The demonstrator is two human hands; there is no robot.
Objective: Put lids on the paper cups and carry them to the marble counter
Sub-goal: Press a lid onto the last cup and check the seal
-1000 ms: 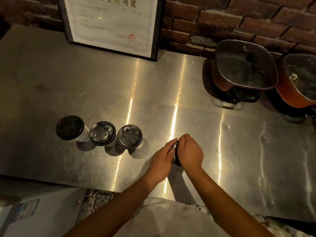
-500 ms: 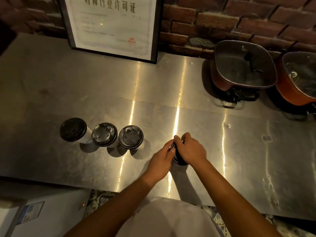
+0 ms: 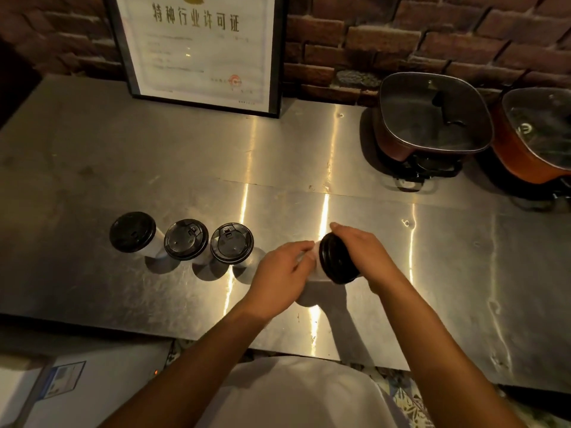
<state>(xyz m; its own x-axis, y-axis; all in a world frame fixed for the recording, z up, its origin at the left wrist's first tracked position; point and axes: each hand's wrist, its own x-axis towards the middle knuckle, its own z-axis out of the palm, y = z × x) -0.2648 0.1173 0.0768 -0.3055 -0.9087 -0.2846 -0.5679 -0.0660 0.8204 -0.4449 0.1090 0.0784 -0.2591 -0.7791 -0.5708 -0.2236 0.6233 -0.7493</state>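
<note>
Three white paper cups with black lids stand in a row on the steel counter [image 3: 340,149]: the left cup [image 3: 132,232], the middle cup [image 3: 186,239] and the right cup [image 3: 231,247]. A fourth white paper cup [image 3: 318,267] is tilted over on its side between my hands, its black lid [image 3: 335,259] facing right. My left hand [image 3: 278,278] grips the cup's body. My right hand [image 3: 366,253] wraps around the lid's rim from behind. Most of the cup's body is hidden by my left hand.
A framed certificate [image 3: 197,47] leans against the brick wall at the back. Two square red pots with glass lids, the nearer pot [image 3: 432,118] and the farther pot [image 3: 537,134], sit at the back right. A white box [image 3: 61,384] lies below the counter's front edge.
Both hands were pressed over the upright cup; now the cup is tipped sideways and the lid shows between them. The three lidded cups have not moved.
</note>
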